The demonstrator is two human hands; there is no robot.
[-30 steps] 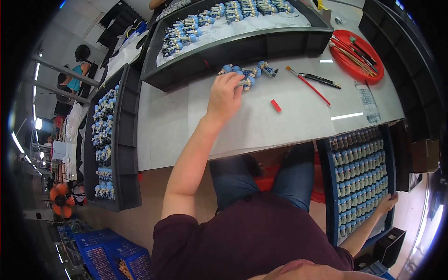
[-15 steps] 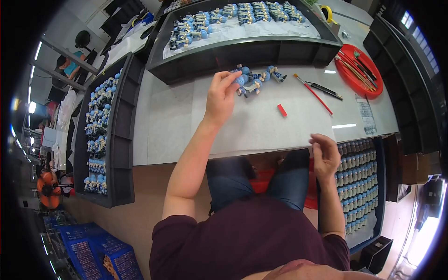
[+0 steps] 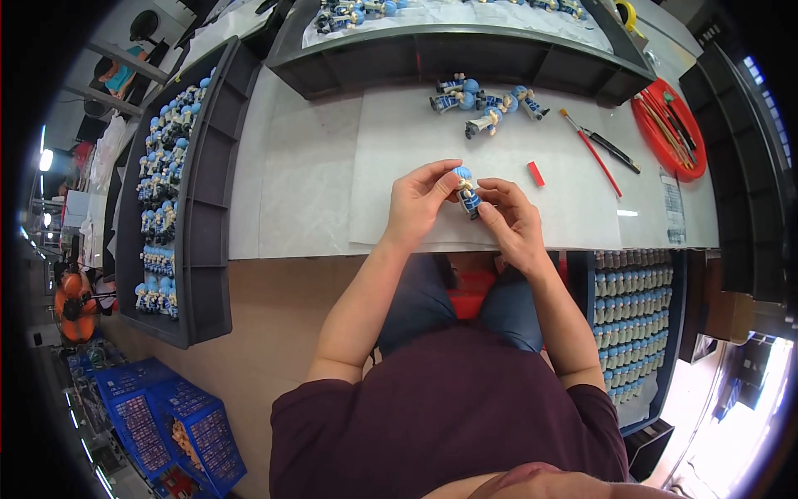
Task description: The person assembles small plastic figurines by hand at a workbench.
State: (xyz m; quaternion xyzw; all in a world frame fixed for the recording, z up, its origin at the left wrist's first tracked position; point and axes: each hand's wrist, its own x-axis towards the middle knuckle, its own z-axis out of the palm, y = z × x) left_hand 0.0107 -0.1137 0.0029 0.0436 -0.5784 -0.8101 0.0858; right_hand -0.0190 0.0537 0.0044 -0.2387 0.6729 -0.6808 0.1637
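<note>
A small blue-haired figurine (image 3: 467,194) in blue and white clothes is held up near the table's front edge. My left hand (image 3: 420,202) pinches it by the head between thumb and fingers. My right hand (image 3: 513,218) has thumb and fingers closed about its lower part. Farther back on the white sheet lies a small cluster of similar figurines (image 3: 490,115), tumbled together. A small red block (image 3: 535,174) rests to the right of my hands.
A black crate (image 3: 465,62) of figurines stands at the back, another black crate (image 3: 204,200) at left. On the right are a red-handled brush (image 3: 596,158), a black pen-like tool (image 3: 615,153) and a red tray (image 3: 690,166) of brushes. Below right sits a tray of figurines (image 3: 636,324).
My left hand has come back from the cluster toward me with a figurine. My right hand has risen from beside the table edge and now grips that figurine too. The view has shifted.
</note>
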